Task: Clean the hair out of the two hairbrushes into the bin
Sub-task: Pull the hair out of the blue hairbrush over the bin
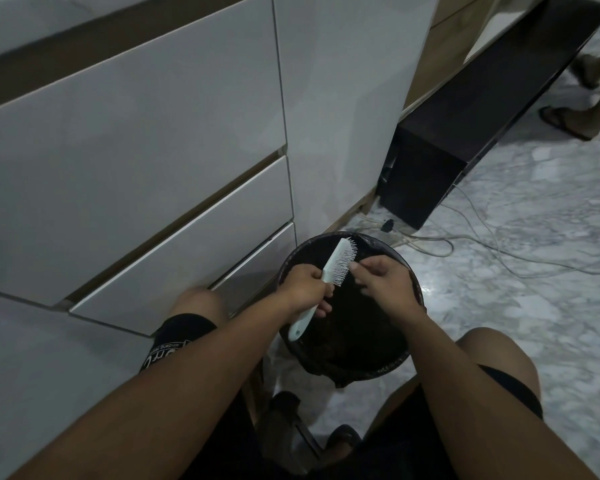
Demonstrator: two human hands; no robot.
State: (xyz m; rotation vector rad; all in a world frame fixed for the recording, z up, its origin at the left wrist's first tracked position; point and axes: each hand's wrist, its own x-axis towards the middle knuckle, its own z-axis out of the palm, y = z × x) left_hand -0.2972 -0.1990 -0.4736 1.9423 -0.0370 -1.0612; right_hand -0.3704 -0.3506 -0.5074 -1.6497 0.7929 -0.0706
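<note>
A pale hairbrush (338, 263) with white bristles is held over the round black bin (400, 363) on the floor between my knees. My left hand (303, 289) is closed around the brush's handle, whose end sticks out below the fist. My right hand (383, 280) is at the bristles, thumb and fingers pinched together against them. Whether hair is between those fingers is too small to tell. Only one hairbrush is in view.
White drawer fronts (136, 161) stand close on the left. A dark low cabinet (465, 133) runs away at the upper right, with loose cables (482, 244) on the marble floor beside it. Another person's sandalled feet (568, 123) are at the far right.
</note>
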